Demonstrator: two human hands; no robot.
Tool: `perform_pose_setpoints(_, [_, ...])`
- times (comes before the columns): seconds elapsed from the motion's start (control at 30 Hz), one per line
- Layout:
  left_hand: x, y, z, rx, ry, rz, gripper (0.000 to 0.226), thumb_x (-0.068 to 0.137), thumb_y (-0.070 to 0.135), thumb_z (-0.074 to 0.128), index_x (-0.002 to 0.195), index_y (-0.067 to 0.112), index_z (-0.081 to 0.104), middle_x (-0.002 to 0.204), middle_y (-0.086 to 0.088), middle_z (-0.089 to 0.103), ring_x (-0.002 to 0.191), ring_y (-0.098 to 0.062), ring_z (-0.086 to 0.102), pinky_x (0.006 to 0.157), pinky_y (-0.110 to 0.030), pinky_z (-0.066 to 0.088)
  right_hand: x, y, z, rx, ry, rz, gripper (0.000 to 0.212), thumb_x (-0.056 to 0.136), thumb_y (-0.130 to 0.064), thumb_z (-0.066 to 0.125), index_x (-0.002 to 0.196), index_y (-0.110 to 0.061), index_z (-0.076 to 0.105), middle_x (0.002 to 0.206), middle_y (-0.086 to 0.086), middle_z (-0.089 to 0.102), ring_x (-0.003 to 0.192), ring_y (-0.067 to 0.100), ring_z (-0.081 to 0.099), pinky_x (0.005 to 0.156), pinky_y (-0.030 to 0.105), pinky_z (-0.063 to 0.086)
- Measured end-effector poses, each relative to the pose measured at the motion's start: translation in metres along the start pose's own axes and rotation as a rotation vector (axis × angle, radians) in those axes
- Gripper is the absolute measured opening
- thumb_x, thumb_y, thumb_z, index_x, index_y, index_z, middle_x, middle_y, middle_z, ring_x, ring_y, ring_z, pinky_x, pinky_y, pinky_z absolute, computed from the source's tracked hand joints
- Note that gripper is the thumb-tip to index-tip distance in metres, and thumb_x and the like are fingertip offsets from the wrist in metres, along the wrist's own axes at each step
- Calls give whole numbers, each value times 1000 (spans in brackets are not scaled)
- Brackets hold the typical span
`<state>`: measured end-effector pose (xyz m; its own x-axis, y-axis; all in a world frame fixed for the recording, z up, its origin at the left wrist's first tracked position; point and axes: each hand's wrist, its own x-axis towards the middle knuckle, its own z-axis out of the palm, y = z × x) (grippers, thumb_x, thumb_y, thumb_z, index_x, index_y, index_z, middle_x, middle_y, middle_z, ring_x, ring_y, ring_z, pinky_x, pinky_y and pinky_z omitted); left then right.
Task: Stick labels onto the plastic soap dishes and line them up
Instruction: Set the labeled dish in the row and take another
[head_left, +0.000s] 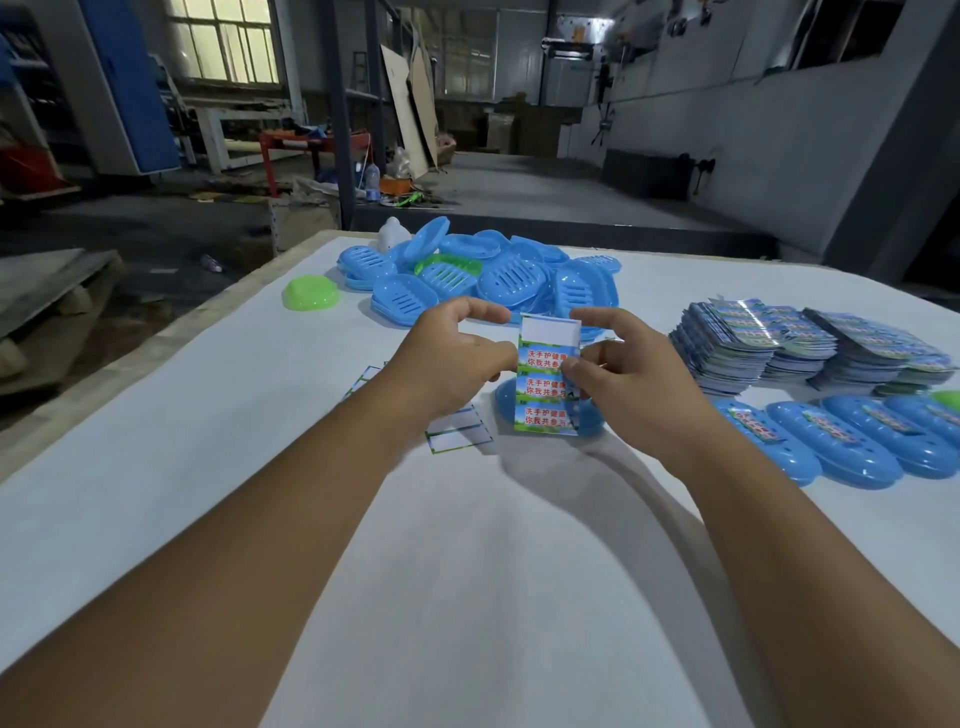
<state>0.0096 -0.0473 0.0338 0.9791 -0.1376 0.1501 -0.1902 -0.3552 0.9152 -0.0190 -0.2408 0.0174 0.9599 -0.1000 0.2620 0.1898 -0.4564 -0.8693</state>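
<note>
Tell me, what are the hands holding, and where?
Both hands hold a label sheet: left hand at its left edge, right hand pinching its right edge.

Both bare forearms are stretched forward, left hand (457, 358) and right hand (631, 376) raised close together, fingers (597, 318) curled in a pinch.

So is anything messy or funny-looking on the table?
A bit. The unlabeled soap dishes sit in a jumbled heap at the far edge, unlike the neat labeled row on the right. One green dish lies upside down, apart from the heap. Used backing sheets lie loose under the left hand.
</note>
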Motion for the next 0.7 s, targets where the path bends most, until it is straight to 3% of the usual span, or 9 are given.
perform_pose_setpoints(0.1, [-2,1,0,0,-31,35,32,81,19,75,104,35,60,65,14,72,44,5,54,43,-13,38,0,1,0,11,3,15,43,97,-23,68,134,-37,52,76,-14,73,85,8,73,83,41,62])
perform_pose_setpoints(0.2, [-3,1,0,-10,-49,60,34,81,18,76,105,34,59,73,12,75,55,7,60,57,-20,43,1,4,0,-48,69,6,40,93,-27,73,129,-33,55,84,-9,71,78,6,69,72,33,59])
perform_pose_setpoints(0.3, [-3,1,2,-32,-77,88,34,82,18,79,104,34,58,78,13,77,68,6,67,69,-23,46,1,5,-1,-201,182,-71,22,84,-32,81,97,-28,64,80,-10,65,65,5,57,62,26,50])
perform_pose_setpoints(0.4, [-6,0,4,-32,-84,116,33,83,19,79,102,35,57,79,14,77,61,6,66,59,-14,45,-1,3,1,-197,152,-104,16,83,-30,79,71,-24,69,66,-10,69,54,-1,56,49,15,44])
perform_pose_setpoints(0.5, [-8,-1,7,-38,-82,156,31,84,16,78,100,32,56,77,12,77,52,5,61,47,-7,40,-4,-1,3,-209,101,-70,17,84,-34,76,69,-24,73,64,-12,71,53,2,62,44,21,45])
perform_pose_setpoints(0.63, [-9,-1,11,-14,-79,183,30,84,16,77,99,32,56,79,10,77,62,1,65,56,-12,45,-8,-7,1,-207,74,-47,18,84,-34,74,69,-26,75,63,-8,73,62,18,72,45,35,57])
perform_pose_setpoints(0.7, [-9,-2,13,-5,-70,185,30,84,16,76,97,32,55,79,10,77,59,2,64,54,-13,44,-10,-9,2,-193,55,-47,19,85,-33,73,68,-26,77,62,-4,73,61,26,72,45,38,58])
